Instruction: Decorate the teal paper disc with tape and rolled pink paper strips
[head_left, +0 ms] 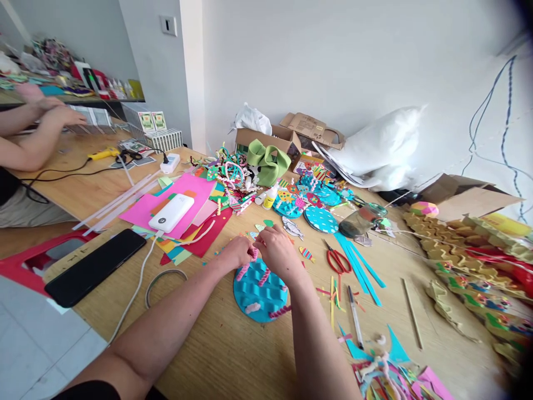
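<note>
A round blue disc [262,300] with a bumpy, egg-carton-like surface lies on the table below my hands. Pink coiled pipe cleaners [264,276] stand or lie on it, and a paler pink piece [252,308] rests near its front edge. Over the disc's far edge, my left hand [238,253] is closed with its fingertips on one pink pipe cleaner [254,254]. My right hand [275,251] meets it there, fingers pinched at the same pipe cleaner's upper end. The fingertips are partly hidden. Paper fish [307,254] lie just beyond and to the right.
Right of the disc are red-handled scissors [338,261], blue paper strips [360,266], a pen [355,316] and a glass jar [362,220]. At left lie a phone [95,266], a white power bank [171,214] and coloured paper [200,191]. Another person's hands [62,114] work at far left.
</note>
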`<state>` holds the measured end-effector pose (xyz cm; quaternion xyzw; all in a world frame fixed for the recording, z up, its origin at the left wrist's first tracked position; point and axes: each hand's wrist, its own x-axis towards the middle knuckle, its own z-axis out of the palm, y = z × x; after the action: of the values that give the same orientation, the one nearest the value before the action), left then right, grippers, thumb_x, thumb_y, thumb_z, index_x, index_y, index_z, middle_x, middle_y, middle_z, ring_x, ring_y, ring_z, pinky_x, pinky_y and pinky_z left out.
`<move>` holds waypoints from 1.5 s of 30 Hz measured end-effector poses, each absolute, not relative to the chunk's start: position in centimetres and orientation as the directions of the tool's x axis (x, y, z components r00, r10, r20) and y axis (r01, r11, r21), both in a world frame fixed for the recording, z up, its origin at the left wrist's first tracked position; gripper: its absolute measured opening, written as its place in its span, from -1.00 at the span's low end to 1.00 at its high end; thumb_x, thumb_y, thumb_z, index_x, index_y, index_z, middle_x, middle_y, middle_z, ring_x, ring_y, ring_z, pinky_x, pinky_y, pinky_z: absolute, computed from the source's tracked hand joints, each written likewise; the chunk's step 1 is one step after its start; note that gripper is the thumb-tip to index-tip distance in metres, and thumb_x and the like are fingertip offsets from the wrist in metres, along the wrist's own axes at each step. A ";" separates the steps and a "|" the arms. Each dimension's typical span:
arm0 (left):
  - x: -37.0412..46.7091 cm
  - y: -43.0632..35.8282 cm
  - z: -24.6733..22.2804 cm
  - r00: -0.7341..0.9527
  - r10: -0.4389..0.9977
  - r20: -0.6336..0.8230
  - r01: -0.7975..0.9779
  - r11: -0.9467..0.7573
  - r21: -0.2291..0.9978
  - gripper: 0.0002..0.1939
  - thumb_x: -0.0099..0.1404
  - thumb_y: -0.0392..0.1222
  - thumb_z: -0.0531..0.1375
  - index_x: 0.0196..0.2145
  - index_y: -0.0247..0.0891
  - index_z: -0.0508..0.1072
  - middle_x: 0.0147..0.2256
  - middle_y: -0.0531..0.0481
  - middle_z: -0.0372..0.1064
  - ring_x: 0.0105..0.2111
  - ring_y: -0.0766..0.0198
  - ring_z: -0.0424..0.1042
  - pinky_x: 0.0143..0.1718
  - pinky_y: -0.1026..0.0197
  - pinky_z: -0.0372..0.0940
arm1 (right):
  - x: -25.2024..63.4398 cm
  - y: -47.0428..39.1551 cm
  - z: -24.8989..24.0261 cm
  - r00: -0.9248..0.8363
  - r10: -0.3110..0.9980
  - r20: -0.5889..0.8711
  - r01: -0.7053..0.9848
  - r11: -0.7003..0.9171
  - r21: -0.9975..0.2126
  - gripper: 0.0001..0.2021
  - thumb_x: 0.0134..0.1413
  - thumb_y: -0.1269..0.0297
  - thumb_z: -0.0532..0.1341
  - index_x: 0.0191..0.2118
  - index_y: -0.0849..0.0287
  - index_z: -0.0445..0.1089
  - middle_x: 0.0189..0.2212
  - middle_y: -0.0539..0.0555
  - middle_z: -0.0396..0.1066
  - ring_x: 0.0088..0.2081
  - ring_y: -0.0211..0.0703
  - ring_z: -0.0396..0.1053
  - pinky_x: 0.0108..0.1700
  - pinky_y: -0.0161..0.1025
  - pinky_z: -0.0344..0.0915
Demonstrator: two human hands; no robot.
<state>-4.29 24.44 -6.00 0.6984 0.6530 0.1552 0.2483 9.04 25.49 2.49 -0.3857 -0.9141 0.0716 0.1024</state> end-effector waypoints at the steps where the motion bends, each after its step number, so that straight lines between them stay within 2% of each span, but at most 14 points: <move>1: -4.3 24.4 -5.9 0.096 0.989 -0.111 0.831 -0.019 0.555 -0.87 0.01 -0.29 0.18 -0.52 -0.28 0.56 -0.50 -0.07 0.51 -0.43 0.16 0.45 -0.40 0.25 0.21 | 9.1 25.5 2.5 -0.679 0.723 0.122 0.689 0.686 -0.232 -0.85 0.13 0.39 0.16 -0.40 0.24 0.45 -0.35 0.14 0.45 -0.20 -0.10 0.28 -0.15 -0.27 0.15; 5: -4.3 24.2 -5.6 0.112 0.985 -0.133 0.803 -0.011 0.596 -0.87 0.02 -0.31 0.18 -0.50 -0.29 0.56 -0.49 -0.03 0.52 -0.43 0.22 0.45 -0.41 0.29 0.21 | 9.6 25.8 2.8 -0.680 0.728 0.085 0.669 0.664 -0.332 -0.83 0.14 0.38 0.16 -0.41 0.21 0.49 -0.37 0.11 0.47 -0.20 -0.12 0.31 -0.16 -0.30 0.16; 11: -4.5 24.2 -5.5 0.163 0.976 -0.148 0.748 -0.024 0.663 -0.83 0.02 -0.35 0.19 -0.44 -0.29 0.58 -0.44 -0.01 0.54 -0.40 0.26 0.45 -0.36 0.33 0.24 | 11.2 26.6 3.2 -0.620 0.773 0.138 0.676 0.615 -0.405 -0.77 0.21 0.36 0.10 -0.33 0.21 0.51 -0.33 0.10 0.47 -0.25 -0.18 0.36 -0.20 -0.32 0.18; 19: -4.8 24.5 -6.2 0.171 0.975 -0.141 0.703 -0.021 0.711 -0.84 -0.02 -0.35 0.20 -0.44 -0.30 0.57 -0.44 0.00 0.54 -0.38 0.24 0.45 -0.30 0.30 0.28 | 12.2 26.9 3.6 -0.574 0.809 0.126 0.708 0.567 -0.421 -0.79 0.18 0.38 0.10 -0.29 0.20 0.51 -0.31 0.12 0.48 -0.24 -0.16 0.38 -0.24 -0.33 0.19; 27: -5.0 24.6 -6.3 0.180 0.974 -0.139 0.636 -0.008 0.772 -0.85 -0.04 -0.33 0.21 -0.45 -0.33 0.56 -0.47 -0.02 0.53 -0.42 0.24 0.45 -0.35 0.29 0.29 | 12.1 26.9 3.6 -0.595 0.795 0.113 0.704 0.585 -0.403 -0.77 0.17 0.41 0.09 -0.30 0.20 0.51 -0.29 0.11 0.51 -0.22 -0.16 0.39 -0.19 -0.31 0.18; 34: -5.3 24.6 -6.6 0.204 0.970 -0.130 0.532 0.001 0.847 -0.88 -0.05 -0.35 0.23 -0.47 -0.35 0.52 -0.47 0.02 0.51 -0.42 0.28 0.43 -0.34 0.31 0.29 | 11.3 27.1 2.2 -0.618 0.784 0.056 0.706 0.584 -0.400 -0.77 0.11 0.41 0.15 -0.16 0.18 0.50 -0.23 0.11 0.51 -0.18 -0.15 0.38 -0.16 -0.30 0.20; 39: -5.6 24.6 -6.6 0.233 0.964 -0.124 0.471 0.000 0.882 -0.90 -0.06 -0.39 0.21 -0.50 -0.36 0.50 -0.51 0.05 0.46 -0.44 0.30 0.41 -0.35 0.32 0.28 | 10.8 27.2 1.7 -0.615 0.788 0.011 0.730 0.575 -0.370 -0.82 0.07 0.41 0.17 -0.26 0.19 0.53 -0.30 0.12 0.52 -0.22 -0.14 0.39 -0.21 -0.31 0.19; 45: -5.9 24.3 -5.8 0.292 0.947 -0.132 0.434 -0.009 0.901 -0.81 -0.06 -0.45 0.13 -0.47 -0.36 0.51 -0.48 0.05 0.47 -0.43 0.31 0.42 -0.36 0.34 0.27 | 10.7 27.0 2.0 -0.625 0.781 -0.011 0.735 0.583 -0.345 -0.82 0.08 0.38 0.17 -0.28 0.17 0.53 -0.31 0.13 0.53 -0.22 -0.12 0.39 -0.22 -0.30 0.17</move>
<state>-5.95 24.33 -5.83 0.6547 0.5274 0.2752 0.4663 10.72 27.01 2.02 -0.4273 -0.8869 0.1603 0.0712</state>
